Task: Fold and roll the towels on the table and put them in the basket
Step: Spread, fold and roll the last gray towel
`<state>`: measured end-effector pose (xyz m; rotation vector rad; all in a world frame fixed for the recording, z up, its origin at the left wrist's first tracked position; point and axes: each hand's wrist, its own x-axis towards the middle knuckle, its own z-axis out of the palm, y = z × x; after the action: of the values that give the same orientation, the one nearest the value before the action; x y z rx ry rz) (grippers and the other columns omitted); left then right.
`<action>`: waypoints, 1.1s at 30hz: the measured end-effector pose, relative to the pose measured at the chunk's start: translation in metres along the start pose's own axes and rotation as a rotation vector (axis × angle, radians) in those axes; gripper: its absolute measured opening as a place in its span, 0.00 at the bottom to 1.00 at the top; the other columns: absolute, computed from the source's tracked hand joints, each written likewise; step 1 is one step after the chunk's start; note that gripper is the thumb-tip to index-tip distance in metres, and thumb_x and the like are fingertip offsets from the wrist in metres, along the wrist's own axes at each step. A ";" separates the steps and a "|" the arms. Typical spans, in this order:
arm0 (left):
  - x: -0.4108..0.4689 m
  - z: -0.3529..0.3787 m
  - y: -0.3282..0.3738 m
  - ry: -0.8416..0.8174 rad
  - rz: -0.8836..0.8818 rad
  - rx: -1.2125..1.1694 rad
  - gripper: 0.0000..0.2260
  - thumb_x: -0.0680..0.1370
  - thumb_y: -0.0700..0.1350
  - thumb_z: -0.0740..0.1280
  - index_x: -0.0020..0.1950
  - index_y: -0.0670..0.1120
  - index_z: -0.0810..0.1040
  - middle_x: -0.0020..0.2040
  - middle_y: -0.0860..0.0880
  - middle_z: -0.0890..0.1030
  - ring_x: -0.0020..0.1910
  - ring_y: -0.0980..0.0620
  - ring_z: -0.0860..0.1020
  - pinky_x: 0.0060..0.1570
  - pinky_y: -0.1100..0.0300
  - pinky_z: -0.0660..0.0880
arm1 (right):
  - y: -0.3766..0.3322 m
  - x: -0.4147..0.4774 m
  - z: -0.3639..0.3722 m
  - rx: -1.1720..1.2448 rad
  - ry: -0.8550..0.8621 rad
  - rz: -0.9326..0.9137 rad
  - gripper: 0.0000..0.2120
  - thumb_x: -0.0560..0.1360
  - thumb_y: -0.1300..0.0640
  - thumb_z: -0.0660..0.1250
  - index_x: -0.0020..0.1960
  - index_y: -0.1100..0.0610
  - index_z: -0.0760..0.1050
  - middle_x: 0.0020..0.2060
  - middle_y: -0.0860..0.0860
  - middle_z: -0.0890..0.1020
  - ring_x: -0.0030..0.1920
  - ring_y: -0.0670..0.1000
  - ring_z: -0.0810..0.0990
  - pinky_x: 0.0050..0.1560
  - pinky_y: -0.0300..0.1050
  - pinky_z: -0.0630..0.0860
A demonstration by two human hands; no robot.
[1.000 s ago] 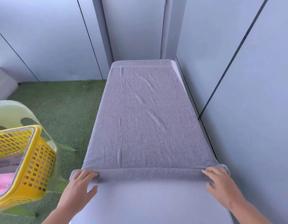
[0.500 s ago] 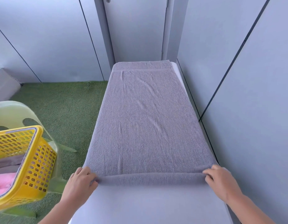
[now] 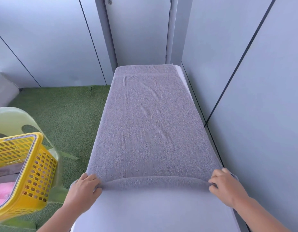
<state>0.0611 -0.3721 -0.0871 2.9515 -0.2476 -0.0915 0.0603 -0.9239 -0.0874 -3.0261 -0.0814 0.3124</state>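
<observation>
Rolled a bit further now, the near end of the grey towel (image 3: 151, 131) is pinched by the left hand (image 3: 84, 190) and right hand (image 3: 226, 186) (it looks soft, floppy, light); best held at both corners.

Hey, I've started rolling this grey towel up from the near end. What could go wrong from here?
1. The turned-over edge bows between the left hand and right hand, so the grey towel may roll loose or slanted.
2. Creases across its middle could get rolled in.
3. It lies along the left edge of the table and might slip off toward the grass.
</observation>
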 end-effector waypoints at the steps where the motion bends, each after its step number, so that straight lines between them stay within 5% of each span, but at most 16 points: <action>1: -0.004 0.000 0.000 0.005 0.003 0.001 0.09 0.71 0.55 0.56 0.31 0.56 0.64 0.35 0.57 0.66 0.38 0.51 0.68 0.33 0.56 0.67 | 0.001 0.000 -0.001 -0.009 -0.012 -0.003 0.09 0.70 0.49 0.63 0.34 0.51 0.74 0.36 0.40 0.70 0.44 0.43 0.65 0.44 0.43 0.70; 4: -0.008 0.003 -0.002 0.018 -0.033 0.037 0.13 0.73 0.55 0.55 0.30 0.54 0.70 0.38 0.58 0.65 0.39 0.53 0.68 0.35 0.56 0.68 | -0.003 -0.002 -0.005 0.012 -0.014 0.013 0.09 0.72 0.49 0.63 0.36 0.49 0.78 0.37 0.41 0.70 0.44 0.44 0.67 0.42 0.44 0.72; 7: -0.002 0.000 0.000 0.028 -0.089 0.025 0.06 0.72 0.52 0.61 0.42 0.57 0.78 0.41 0.58 0.68 0.43 0.52 0.72 0.32 0.57 0.69 | -0.014 0.002 -0.007 0.082 0.016 0.063 0.06 0.72 0.56 0.67 0.38 0.48 0.79 0.37 0.44 0.73 0.39 0.46 0.75 0.39 0.46 0.70; 11: 0.002 -0.002 0.004 0.015 -0.138 -0.072 0.09 0.75 0.43 0.70 0.48 0.57 0.77 0.46 0.60 0.71 0.46 0.54 0.74 0.31 0.57 0.71 | -0.014 0.002 -0.002 0.229 0.114 0.072 0.14 0.69 0.67 0.69 0.43 0.47 0.78 0.40 0.42 0.76 0.43 0.49 0.77 0.43 0.47 0.74; 14: -0.008 -0.003 0.004 0.008 -0.033 -0.099 0.04 0.74 0.50 0.66 0.47 0.58 0.77 0.48 0.64 0.72 0.46 0.57 0.70 0.36 0.61 0.71 | -0.011 -0.003 0.002 0.185 0.096 -0.037 0.16 0.66 0.66 0.70 0.50 0.51 0.80 0.47 0.41 0.78 0.52 0.50 0.74 0.52 0.44 0.73; 16: -0.014 -0.002 0.002 -0.044 -0.001 -0.065 0.11 0.70 0.56 0.66 0.51 0.60 0.75 0.50 0.66 0.73 0.48 0.57 0.69 0.41 0.61 0.71 | -0.006 -0.003 0.007 0.120 0.090 -0.060 0.19 0.64 0.64 0.72 0.53 0.52 0.81 0.49 0.39 0.78 0.53 0.49 0.74 0.52 0.44 0.75; 20: -0.019 0.000 -0.005 -0.043 -0.001 -0.009 0.11 0.68 0.56 0.63 0.49 0.60 0.77 0.45 0.65 0.74 0.45 0.56 0.68 0.44 0.57 0.74 | -0.009 0.004 -0.001 0.038 0.048 -0.068 0.05 0.66 0.54 0.69 0.41 0.47 0.81 0.39 0.38 0.78 0.45 0.49 0.71 0.42 0.43 0.75; 22: -0.020 0.000 -0.004 -0.016 0.009 0.009 0.08 0.68 0.56 0.61 0.43 0.59 0.77 0.39 0.64 0.72 0.43 0.56 0.67 0.40 0.57 0.73 | -0.010 0.005 -0.009 -0.046 -0.034 -0.076 0.09 0.70 0.48 0.60 0.36 0.49 0.76 0.34 0.42 0.75 0.44 0.46 0.67 0.40 0.43 0.70; 26: -0.026 0.001 -0.005 0.011 0.007 0.038 0.06 0.67 0.55 0.60 0.34 0.56 0.74 0.36 0.61 0.68 0.41 0.56 0.66 0.35 0.57 0.71 | -0.021 0.000 -0.022 -0.052 -0.021 -0.066 0.17 0.75 0.51 0.61 0.28 0.49 0.67 0.35 0.42 0.68 0.44 0.46 0.67 0.34 0.38 0.60; 28: -0.023 -0.001 -0.005 0.012 -0.021 0.047 0.07 0.68 0.56 0.60 0.33 0.57 0.76 0.38 0.59 0.66 0.39 0.54 0.67 0.33 0.57 0.70 | -0.024 0.002 -0.022 -0.027 -0.036 -0.040 0.15 0.76 0.52 0.60 0.31 0.48 0.73 0.36 0.44 0.68 0.45 0.47 0.68 0.32 0.37 0.56; 31: -0.015 -0.003 0.000 0.033 -0.113 -0.035 0.03 0.71 0.50 0.65 0.39 0.58 0.78 0.40 0.58 0.66 0.41 0.52 0.72 0.30 0.57 0.70 | -0.027 0.008 -0.019 0.091 -0.033 0.004 0.09 0.74 0.57 0.63 0.46 0.46 0.80 0.40 0.44 0.72 0.44 0.49 0.73 0.37 0.43 0.67; 33: -0.013 -0.002 0.003 0.036 -0.167 -0.125 0.11 0.72 0.40 0.69 0.46 0.57 0.77 0.43 0.58 0.70 0.46 0.51 0.75 0.33 0.54 0.73 | -0.023 0.009 -0.013 0.191 0.031 0.016 0.11 0.69 0.63 0.67 0.46 0.49 0.78 0.42 0.44 0.74 0.45 0.51 0.76 0.43 0.46 0.72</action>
<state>0.0484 -0.3728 -0.0838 2.8408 0.0094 -0.0735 0.0704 -0.9015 -0.0742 -2.8427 -0.0230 0.2583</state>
